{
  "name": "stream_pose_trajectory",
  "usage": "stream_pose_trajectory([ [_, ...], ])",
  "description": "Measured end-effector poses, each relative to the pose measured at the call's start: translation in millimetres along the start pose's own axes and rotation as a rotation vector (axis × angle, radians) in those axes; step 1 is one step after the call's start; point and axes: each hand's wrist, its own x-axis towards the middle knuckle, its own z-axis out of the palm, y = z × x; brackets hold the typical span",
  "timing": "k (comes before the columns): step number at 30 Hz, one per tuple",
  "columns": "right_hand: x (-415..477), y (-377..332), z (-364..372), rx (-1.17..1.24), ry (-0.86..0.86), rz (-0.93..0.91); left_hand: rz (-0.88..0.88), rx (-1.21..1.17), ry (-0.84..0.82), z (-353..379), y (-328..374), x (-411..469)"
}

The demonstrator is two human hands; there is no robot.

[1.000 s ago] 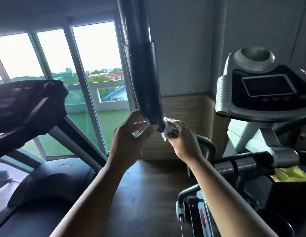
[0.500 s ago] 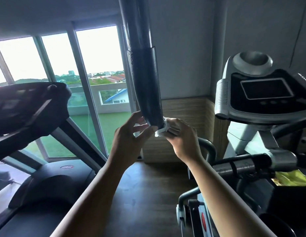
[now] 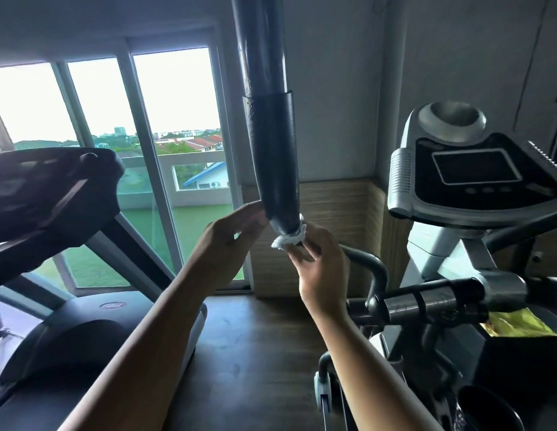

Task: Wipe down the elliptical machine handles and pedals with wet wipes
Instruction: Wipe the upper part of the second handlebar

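Right, over the last second the right hand point(image 3: 320, 272) has turned at the wrist; its knuckles faced me before, now the palm side shows; its fingertips pinch the bunched white wipe point(image 3: 288, 239) against the bottom edge of the black foam grip point(image 3: 275, 163) on the tall handle; the wipe has slid from the grip's right side round to its front rim; the left hand point(image 3: 227, 241) stays put, fingers extended, tips touching the grip's left side, steadying it; I read this as a twist round the grip's lower end, finishing that band; the short handlebar point(image 3: 372, 259) beside the console point(image 3: 476, 169) and the pedals, out of view, I judge still to do.
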Motion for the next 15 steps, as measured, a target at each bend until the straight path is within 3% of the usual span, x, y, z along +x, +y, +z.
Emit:
stream_pose_trajectory([
  [6, -7, -13, 10, 0.006, 0.118, 0.019, 0.037, -0.04, 0.032, -3, 4, -3],
  [15, -1, -73, -1, 0.025, 0.237, -0.041, 0.175, -0.391, 0.129, -15, 38, 14],
])
